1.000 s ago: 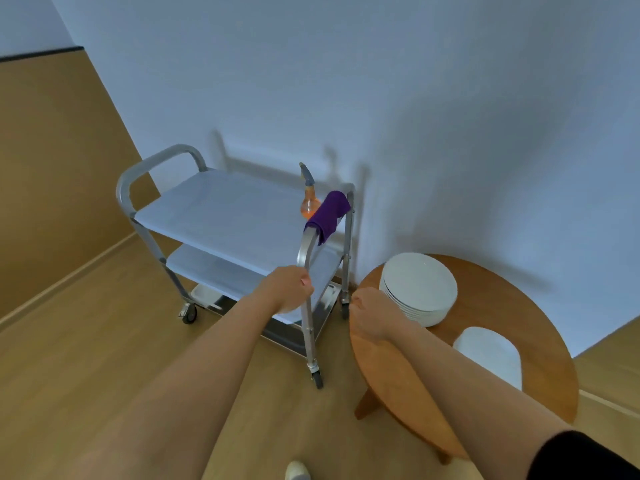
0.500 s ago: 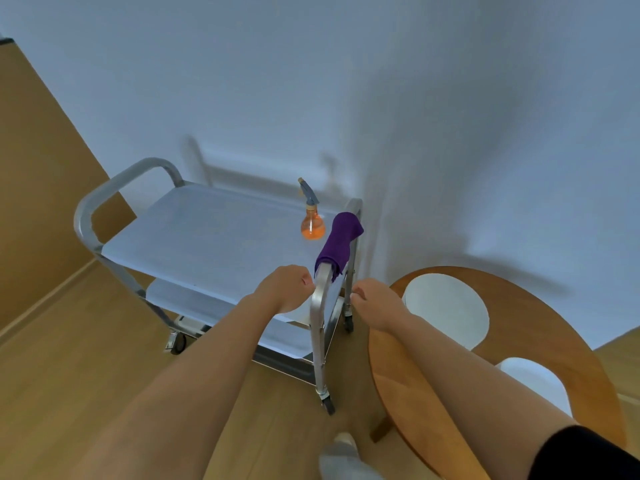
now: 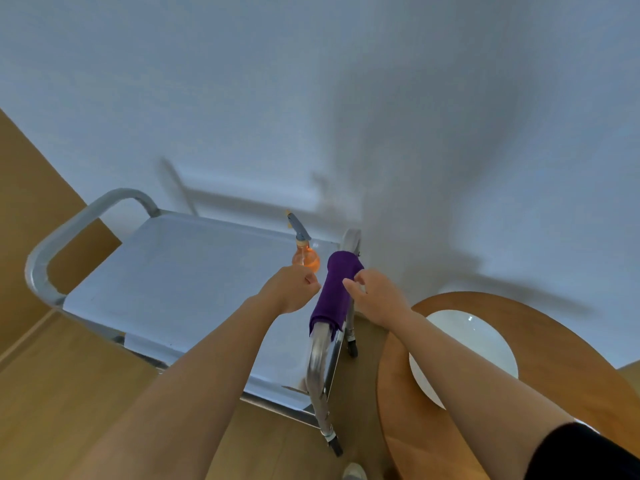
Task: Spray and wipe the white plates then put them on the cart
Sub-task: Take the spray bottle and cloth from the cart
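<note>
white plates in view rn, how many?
1 for sure: a white plate on the round wooden table, partly behind the right forearm. It may be a stack, edges unclear. A white sliver by the sleeve could be another.

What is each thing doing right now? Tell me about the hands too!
Spray bottle: upright on the cart's top shelf.
Purple cloth: draped over the cart handle.
Plates: on the round table.
Left hand: curled, empty, near the bottle.
Right hand: fingers at the cloth.
</note>
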Action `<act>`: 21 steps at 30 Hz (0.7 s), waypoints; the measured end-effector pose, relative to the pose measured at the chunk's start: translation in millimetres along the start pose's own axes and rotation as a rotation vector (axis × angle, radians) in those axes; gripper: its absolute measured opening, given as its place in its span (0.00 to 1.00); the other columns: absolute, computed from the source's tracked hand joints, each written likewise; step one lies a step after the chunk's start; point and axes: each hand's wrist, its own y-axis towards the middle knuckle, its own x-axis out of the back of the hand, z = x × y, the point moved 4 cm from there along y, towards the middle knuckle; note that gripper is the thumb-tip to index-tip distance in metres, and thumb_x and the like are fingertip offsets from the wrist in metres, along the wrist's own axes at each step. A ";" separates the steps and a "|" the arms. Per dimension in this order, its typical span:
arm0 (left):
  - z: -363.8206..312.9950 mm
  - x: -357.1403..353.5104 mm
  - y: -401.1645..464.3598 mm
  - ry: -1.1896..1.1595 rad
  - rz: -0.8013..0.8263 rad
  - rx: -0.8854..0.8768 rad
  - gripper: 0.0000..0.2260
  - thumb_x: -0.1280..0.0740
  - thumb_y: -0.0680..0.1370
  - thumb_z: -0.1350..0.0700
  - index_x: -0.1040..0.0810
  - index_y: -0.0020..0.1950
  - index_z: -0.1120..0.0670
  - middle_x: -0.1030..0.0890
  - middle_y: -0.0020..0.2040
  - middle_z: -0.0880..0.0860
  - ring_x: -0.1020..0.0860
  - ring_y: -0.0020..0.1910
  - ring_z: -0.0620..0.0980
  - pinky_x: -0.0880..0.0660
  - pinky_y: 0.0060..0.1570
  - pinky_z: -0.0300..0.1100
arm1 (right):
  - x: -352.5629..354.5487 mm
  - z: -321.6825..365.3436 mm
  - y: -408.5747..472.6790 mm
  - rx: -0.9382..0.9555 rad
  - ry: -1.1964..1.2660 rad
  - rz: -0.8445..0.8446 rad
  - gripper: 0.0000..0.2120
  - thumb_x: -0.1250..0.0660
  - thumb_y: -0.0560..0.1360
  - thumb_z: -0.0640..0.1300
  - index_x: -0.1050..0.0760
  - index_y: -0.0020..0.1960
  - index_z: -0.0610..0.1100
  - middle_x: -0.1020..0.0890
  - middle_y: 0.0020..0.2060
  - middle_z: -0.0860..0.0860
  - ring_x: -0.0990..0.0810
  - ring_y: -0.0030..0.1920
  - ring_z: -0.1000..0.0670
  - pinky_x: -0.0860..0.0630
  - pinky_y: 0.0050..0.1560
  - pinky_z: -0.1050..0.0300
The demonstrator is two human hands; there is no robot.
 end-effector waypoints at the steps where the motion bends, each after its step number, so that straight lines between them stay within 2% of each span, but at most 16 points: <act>1: 1.4 1.1 5.7 0.008 -0.004 0.002 0.10 0.42 0.80 0.55 0.28 0.44 0.59 0.27 0.34 0.51 0.27 0.34 0.49 0.32 0.35 0.39 | 1.5 -0.1 6.6 0.002 -0.005 -0.013 0.19 0.43 0.79 0.55 0.27 0.57 0.41 0.23 0.49 0.49 0.25 0.49 0.51 0.28 0.50 0.59; 4: 5.7 5.9 20.9 -0.009 -0.037 0.012 0.12 0.43 0.81 0.53 0.26 0.58 0.59 0.22 0.44 0.54 0.25 0.41 0.50 0.31 0.43 0.41 | 3.5 0.3 23.4 -0.018 0.027 -0.053 0.18 0.40 0.77 0.57 0.28 0.56 0.43 0.24 0.50 0.48 0.25 0.49 0.50 0.30 0.47 0.60; 6: 9.3 10.1 31.1 -0.041 -0.064 0.043 0.13 0.43 0.81 0.53 0.27 0.63 0.56 0.20 0.54 0.57 0.24 0.47 0.52 0.31 0.47 0.42 | 0.9 0.2 32.7 -0.061 0.043 -0.055 0.23 0.38 0.76 0.58 0.31 0.63 0.42 0.26 0.57 0.47 0.26 0.57 0.47 0.29 0.54 0.57; 8: 14.0 12.8 43.1 -0.078 -0.068 0.067 0.14 0.43 0.81 0.52 0.28 0.64 0.55 0.21 0.58 0.56 0.23 0.52 0.54 0.30 0.49 0.43 | -3.7 -0.1 41.9 -0.115 0.032 -0.049 0.30 0.38 0.76 0.59 0.37 0.70 0.42 0.30 0.66 0.46 0.31 0.65 0.45 0.32 0.62 0.53; 11: 22.5 14.9 61.5 -0.093 -0.050 0.070 0.14 0.42 0.80 0.52 0.27 0.63 0.55 0.20 0.57 0.56 0.23 0.54 0.55 0.29 0.49 0.44 | -12.5 -1.9 56.7 -0.196 0.030 -0.011 0.35 0.36 0.74 0.60 0.41 0.72 0.40 0.34 0.69 0.44 0.36 0.68 0.44 0.35 0.66 0.49; 15: 37.0 18.6 86.3 -0.103 0.001 0.045 0.15 0.40 0.79 0.52 0.27 0.64 0.54 0.21 0.56 0.54 0.24 0.51 0.52 0.27 0.51 0.44 | -18.8 -6.0 74.6 -0.308 0.087 0.002 0.34 0.33 0.72 0.60 0.37 0.67 0.38 0.28 0.63 0.43 0.30 0.60 0.45 0.29 0.60 0.47; 16: 40.9 19.9 93.1 -0.104 0.012 0.041 0.14 0.40 0.79 0.52 0.27 0.63 0.53 0.21 0.54 0.52 0.24 0.49 0.51 0.27 0.50 0.44 | -20.8 -6.9 77.7 -0.330 0.092 0.008 0.36 0.33 0.71 0.61 0.38 0.68 0.38 0.29 0.64 0.43 0.30 0.61 0.45 0.29 0.60 0.47; 18: 49.0 23.7 105.7 -0.099 0.005 0.047 0.10 0.39 0.79 0.53 0.26 0.58 0.52 0.22 0.49 0.49 0.24 0.47 0.49 0.28 0.45 0.42 | -27.6 -8.2 82.7 -0.380 0.103 0.052 0.40 0.34 0.72 0.62 0.43 0.72 0.39 0.31 0.67 0.43 0.32 0.66 0.43 0.31 0.64 0.47; 21: 60.3 28.0 121.1 -0.068 0.010 0.080 0.06 0.39 0.78 0.52 0.27 0.46 0.53 0.23 0.43 0.50 0.25 0.41 0.50 0.31 0.36 0.41 | -40.3 -10.7 90.1 -0.439 0.112 0.128 0.39 0.34 0.72 0.62 0.44 0.72 0.40 0.31 0.67 0.44 0.30 0.65 0.43 0.28 0.63 0.46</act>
